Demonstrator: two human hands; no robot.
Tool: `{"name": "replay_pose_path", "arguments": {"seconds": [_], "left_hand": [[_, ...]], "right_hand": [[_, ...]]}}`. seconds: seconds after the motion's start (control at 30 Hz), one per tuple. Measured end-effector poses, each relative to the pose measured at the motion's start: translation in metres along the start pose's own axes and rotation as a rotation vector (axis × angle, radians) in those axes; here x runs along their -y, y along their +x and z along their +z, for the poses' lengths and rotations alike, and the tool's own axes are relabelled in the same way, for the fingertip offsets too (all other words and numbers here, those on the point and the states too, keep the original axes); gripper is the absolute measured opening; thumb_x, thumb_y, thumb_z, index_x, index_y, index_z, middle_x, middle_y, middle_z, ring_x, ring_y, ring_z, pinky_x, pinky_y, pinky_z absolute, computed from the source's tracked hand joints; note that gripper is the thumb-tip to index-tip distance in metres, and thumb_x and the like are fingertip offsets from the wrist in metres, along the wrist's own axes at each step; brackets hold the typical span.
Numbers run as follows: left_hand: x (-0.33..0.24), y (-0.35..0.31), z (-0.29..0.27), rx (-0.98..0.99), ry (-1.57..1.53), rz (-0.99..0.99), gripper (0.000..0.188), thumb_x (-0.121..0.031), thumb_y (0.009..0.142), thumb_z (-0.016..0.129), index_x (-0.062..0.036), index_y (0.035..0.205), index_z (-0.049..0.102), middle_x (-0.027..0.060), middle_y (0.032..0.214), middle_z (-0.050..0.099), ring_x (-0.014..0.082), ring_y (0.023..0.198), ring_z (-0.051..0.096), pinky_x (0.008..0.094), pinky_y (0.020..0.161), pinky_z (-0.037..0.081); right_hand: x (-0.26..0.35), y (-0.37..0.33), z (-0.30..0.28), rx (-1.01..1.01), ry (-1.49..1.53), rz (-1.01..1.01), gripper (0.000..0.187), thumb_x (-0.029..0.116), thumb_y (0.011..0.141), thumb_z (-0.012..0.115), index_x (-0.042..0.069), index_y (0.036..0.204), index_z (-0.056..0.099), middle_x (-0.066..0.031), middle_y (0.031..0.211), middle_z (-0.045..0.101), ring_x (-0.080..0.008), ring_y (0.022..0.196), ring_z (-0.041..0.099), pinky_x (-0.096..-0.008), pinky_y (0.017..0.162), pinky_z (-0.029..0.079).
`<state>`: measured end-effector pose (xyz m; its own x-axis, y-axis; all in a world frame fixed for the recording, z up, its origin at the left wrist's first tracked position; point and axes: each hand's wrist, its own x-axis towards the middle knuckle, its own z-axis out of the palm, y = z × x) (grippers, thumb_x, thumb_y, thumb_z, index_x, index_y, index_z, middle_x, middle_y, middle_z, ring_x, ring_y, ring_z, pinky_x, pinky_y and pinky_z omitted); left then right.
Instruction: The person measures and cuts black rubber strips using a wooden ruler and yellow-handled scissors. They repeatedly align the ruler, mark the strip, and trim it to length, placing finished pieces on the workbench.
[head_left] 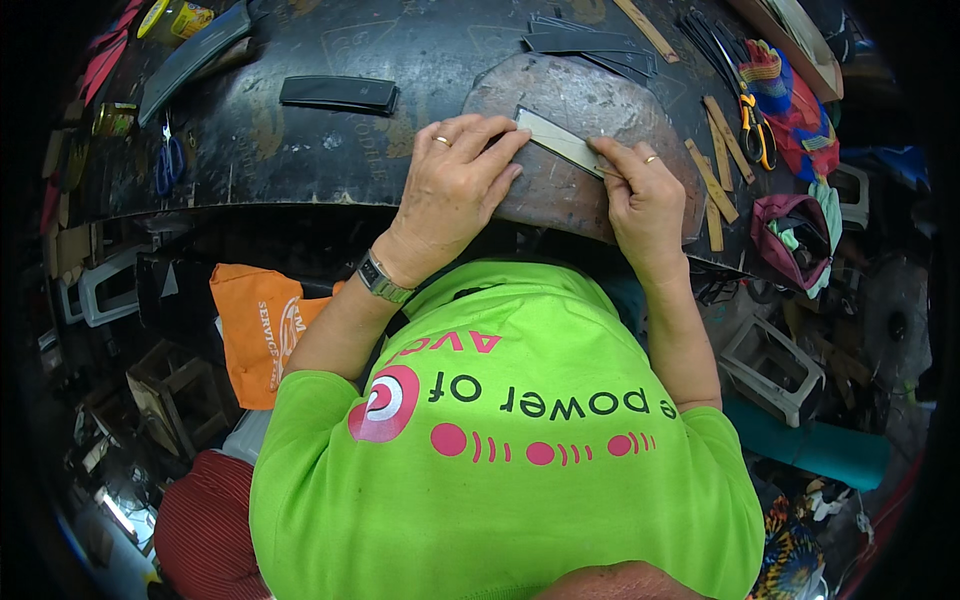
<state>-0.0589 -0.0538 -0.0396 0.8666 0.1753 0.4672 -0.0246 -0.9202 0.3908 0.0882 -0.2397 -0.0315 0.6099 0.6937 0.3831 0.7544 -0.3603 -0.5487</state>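
Observation:
A narrow strip [562,143], pale on its upper face with a dark edge, lies slanted over a worn, rounded slab [650,130] on the table. The bent fingers of my left hand [455,180] press on its upper left end, thumb held near. At the lower right end, my right hand [642,190] pinches with thumb and index finger. Something thin shows by those fingertips, too small to make out. Further left on the table is a flat stack of dark strips [340,93]. More dark strips [590,45] lie fanned out beyond the slab.
Wooden sticks [712,180] and orange-handled scissors [757,135] lie right of the slab. A maroon pouch [785,240] sits at the right table edge. Blue-handled scissors [170,165] and a yellow-lidded jar [175,20] stand left. An orange bag [250,335] hangs below the table's front edge.

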Motion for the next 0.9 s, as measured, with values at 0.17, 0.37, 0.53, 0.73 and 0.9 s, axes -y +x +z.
{"name": "replay_pose_path", "arguments": {"seconds": [0.17, 0.37, 0.53, 0.73, 0.9], "left_hand": [[0.0, 0.001, 0.0, 0.002, -0.002, -0.002, 0.037, -0.013, 0.087, 0.075, -0.0079, 0.123, 0.068, 0.0054, 0.121, 0.065, 0.0261, 0.115, 0.059, 0.0423, 0.102, 0.042], [-0.001, 0.002, 0.0, -0.001, 0.011, 0.008, 0.037, -0.013, 0.087, 0.075, -0.0071, 0.122, 0.068, 0.0057, 0.122, 0.065, 0.0259, 0.116, 0.059, 0.0426, 0.102, 0.042], [-0.005, 0.004, -0.009, 0.083, 0.055, 0.003, 0.036, -0.013, 0.091, 0.072, -0.0052, 0.125, 0.069, 0.0076, 0.128, 0.066, 0.0286, 0.121, 0.06, 0.0435, 0.105, 0.043], [-0.004, 0.017, -0.014, 0.17, 0.075, 0.144, 0.036, -0.01, 0.091, 0.071, 0.0041, 0.124, 0.066, 0.0142, 0.132, 0.064, 0.0338, 0.121, 0.061, 0.0436, 0.11, 0.046], [-0.005, 0.023, -0.02, 0.258, 0.065, 0.151, 0.04, -0.011, 0.091, 0.072, 0.0046, 0.127, 0.064, 0.0181, 0.13, 0.062, 0.0348, 0.119, 0.063, 0.0423, 0.109, 0.048]], "right_hand": [[0.0, -0.001, 0.001, 0.004, -0.055, -0.036, 0.025, 0.004, 0.087, 0.07, 0.012, 0.11, 0.075, -0.0093, 0.084, 0.063, -0.0296, 0.077, 0.067, -0.0398, 0.067, 0.054], [0.0, -0.003, 0.002, 0.01, -0.105, -0.056, 0.028, 0.003, 0.085, 0.07, 0.013, 0.111, 0.074, -0.0091, 0.082, 0.062, -0.0292, 0.077, 0.067, -0.0402, 0.067, 0.054], [-0.001, 0.001, -0.006, 0.102, -0.042, -0.004, 0.028, 0.003, 0.086, 0.07, 0.011, 0.112, 0.075, -0.0103, 0.084, 0.063, -0.0303, 0.079, 0.067, -0.0392, 0.068, 0.054], [-0.007, 0.003, -0.028, 0.203, 0.264, 0.182, 0.027, -0.003, 0.09, 0.069, 0.003, 0.116, 0.075, -0.0089, 0.088, 0.066, -0.0169, 0.078, 0.063, -0.0274, 0.075, 0.049], [-0.011, -0.003, -0.034, 0.168, 0.304, 0.22, 0.024, -0.002, 0.089, 0.07, 0.0, 0.112, 0.075, -0.0067, 0.087, 0.066, -0.015, 0.081, 0.062, -0.0251, 0.075, 0.047]]}}
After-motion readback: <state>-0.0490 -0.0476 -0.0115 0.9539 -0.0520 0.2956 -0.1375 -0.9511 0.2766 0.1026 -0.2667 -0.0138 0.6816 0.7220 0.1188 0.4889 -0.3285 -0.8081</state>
